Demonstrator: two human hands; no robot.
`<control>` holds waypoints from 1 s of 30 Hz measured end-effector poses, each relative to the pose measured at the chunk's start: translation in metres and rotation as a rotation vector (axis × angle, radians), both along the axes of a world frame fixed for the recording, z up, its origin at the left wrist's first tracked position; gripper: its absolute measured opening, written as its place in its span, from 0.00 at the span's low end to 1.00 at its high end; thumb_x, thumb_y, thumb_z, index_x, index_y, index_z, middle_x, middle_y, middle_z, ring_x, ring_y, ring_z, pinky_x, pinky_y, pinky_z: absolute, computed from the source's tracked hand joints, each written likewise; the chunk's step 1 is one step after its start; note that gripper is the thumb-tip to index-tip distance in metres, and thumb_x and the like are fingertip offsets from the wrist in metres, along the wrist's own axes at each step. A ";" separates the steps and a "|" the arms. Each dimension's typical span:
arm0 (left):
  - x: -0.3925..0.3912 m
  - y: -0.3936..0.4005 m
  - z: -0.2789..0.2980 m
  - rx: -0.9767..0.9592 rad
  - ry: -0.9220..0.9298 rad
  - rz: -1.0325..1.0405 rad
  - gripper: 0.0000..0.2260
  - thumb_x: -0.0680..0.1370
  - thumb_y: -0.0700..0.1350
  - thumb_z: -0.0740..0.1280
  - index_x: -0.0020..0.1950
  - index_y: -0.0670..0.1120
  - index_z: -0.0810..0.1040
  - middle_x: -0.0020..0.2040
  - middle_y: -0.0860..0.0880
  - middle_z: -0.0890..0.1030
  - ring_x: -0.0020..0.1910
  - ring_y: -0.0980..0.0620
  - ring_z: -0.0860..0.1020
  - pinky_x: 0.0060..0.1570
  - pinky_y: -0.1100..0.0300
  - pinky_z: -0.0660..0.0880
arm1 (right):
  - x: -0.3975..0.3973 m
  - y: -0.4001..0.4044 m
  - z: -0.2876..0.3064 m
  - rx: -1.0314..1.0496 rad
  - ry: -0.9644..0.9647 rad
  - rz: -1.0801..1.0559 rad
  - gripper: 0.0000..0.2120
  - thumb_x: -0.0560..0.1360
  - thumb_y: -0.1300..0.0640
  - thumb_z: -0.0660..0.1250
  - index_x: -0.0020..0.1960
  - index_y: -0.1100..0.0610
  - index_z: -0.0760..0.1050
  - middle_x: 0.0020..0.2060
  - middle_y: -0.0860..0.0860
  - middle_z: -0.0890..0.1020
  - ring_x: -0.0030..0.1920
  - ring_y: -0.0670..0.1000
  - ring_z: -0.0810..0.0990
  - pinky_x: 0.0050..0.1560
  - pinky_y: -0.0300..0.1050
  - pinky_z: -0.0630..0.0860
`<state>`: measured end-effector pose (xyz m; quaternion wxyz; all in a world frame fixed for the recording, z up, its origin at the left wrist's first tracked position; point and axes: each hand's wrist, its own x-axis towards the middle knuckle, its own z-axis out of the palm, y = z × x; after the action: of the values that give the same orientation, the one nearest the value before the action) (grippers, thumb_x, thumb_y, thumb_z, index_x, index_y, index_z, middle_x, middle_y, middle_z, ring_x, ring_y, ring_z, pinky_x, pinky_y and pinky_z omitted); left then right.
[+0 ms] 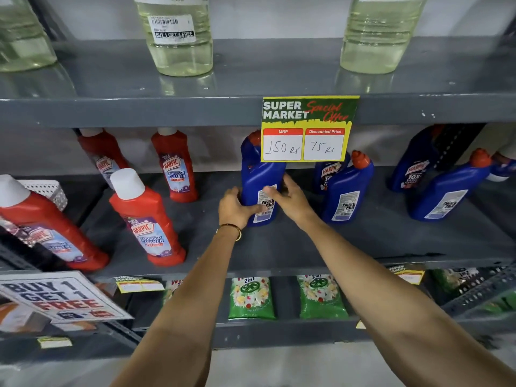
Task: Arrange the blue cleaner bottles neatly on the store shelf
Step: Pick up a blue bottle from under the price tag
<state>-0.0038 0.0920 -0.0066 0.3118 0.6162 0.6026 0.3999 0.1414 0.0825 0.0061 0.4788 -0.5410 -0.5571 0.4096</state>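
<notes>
A blue cleaner bottle [258,174] with a red cap stands on the grey middle shelf [279,247], back label facing me. My left hand [237,206] grips its lower left side and my right hand [287,195] wraps its right side. Its top is partly hidden by the yellow price sign [308,128]. To the right stand more blue bottles: one with its back label out [347,188], one behind it [329,173], one further back [413,163], one at the front right [446,191], and one cut off at the edge [502,167].
Several red bathroom cleaner bottles [148,219] fill the shelf's left half, beside a white perforated basket [47,191]. Clear bottles of pale liquid [178,37] stand on the shelf above. Green pouches [251,297] lie below. A "Buy 1 Get 1 Free" sign [55,297] hangs at lower left.
</notes>
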 end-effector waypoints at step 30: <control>0.003 -0.021 -0.003 -0.160 -0.099 -0.271 0.35 0.51 0.51 0.81 0.53 0.55 0.68 0.46 0.60 0.77 0.45 0.62 0.76 0.38 0.71 0.70 | 0.002 -0.011 0.038 -0.100 -0.114 0.234 0.20 0.64 0.63 0.72 0.54 0.53 0.74 0.52 0.57 0.81 0.53 0.56 0.80 0.54 0.51 0.79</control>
<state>-0.0007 0.0707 -0.0094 0.4401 0.6448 0.5277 0.3348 0.1437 0.0717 0.0437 0.3678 -0.5178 -0.6215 0.4586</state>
